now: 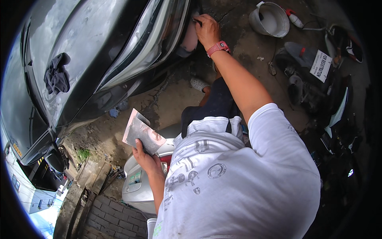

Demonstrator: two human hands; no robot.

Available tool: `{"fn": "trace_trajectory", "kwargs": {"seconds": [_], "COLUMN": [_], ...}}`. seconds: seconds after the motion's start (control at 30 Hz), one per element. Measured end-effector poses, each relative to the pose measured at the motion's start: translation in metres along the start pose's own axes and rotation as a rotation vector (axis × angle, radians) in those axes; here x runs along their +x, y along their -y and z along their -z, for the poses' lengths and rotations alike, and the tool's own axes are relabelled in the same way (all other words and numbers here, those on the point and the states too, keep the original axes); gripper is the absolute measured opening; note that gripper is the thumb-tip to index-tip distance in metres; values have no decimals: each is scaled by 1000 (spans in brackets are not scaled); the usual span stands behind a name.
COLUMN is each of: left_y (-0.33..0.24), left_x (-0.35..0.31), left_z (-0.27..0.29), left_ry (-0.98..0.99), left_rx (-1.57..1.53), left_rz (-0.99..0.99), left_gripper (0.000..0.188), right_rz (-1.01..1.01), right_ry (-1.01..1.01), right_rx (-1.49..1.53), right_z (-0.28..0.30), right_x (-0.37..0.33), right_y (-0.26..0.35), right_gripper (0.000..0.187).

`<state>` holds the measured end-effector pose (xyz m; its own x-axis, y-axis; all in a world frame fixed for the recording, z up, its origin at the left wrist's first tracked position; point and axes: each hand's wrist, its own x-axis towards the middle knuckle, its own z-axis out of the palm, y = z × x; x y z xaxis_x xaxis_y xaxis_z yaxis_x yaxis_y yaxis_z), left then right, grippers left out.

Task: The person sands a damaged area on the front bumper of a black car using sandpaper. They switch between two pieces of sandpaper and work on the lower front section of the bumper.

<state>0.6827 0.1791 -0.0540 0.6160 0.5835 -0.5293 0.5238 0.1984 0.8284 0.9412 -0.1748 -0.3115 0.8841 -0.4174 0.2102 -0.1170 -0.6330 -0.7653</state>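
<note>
My left hand (145,157) grips a flat rectangular board (140,130) by its lower edge, thumb on top. Pink paste (157,138) is smeared on the board's grey face and along its rim. My right arm reaches far forward, and my right hand (208,31), with a red watch (218,48) at the wrist, is closed at the corner of a dark car (131,44). A small dark edge shows at its fingertips, too little to name. Right beside those fingers, a smooth pink patch (190,38) covers part of the car's corner, below the headlight.
A dark crumpled cloth (58,74) lies on the car's hood. At the far right stand a whitish bucket (269,20), a red-and-white bottle-like thing (293,18) and a motorcycle (304,75). A silver vehicle part (137,187) sits beside my left arm, near grey paving (113,217).
</note>
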Motion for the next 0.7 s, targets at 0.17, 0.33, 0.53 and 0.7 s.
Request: {"fn": "trace_trajectory", "kwargs": {"seconds": [0.17,0.33,0.53,0.7], "left_y": [0,0,1,3], "left_x": [2,4,7,6], "left_z": [-3,-4,2,6], "left_ry": [0,22,47,66], "left_rx": [9,15,15,16], "left_rz": [20,4,4,-12], "left_gripper": [39,35,46,46], "right_rz": [40,41,25,16], "right_ry": [81,76,93,97], "right_rx": [10,45,81,103], "right_z": [13,16,12,4], "right_x": [-41,-77,-112,-136], "right_y": [22,46,64,71], "right_gripper": [29,27,30,31]}}
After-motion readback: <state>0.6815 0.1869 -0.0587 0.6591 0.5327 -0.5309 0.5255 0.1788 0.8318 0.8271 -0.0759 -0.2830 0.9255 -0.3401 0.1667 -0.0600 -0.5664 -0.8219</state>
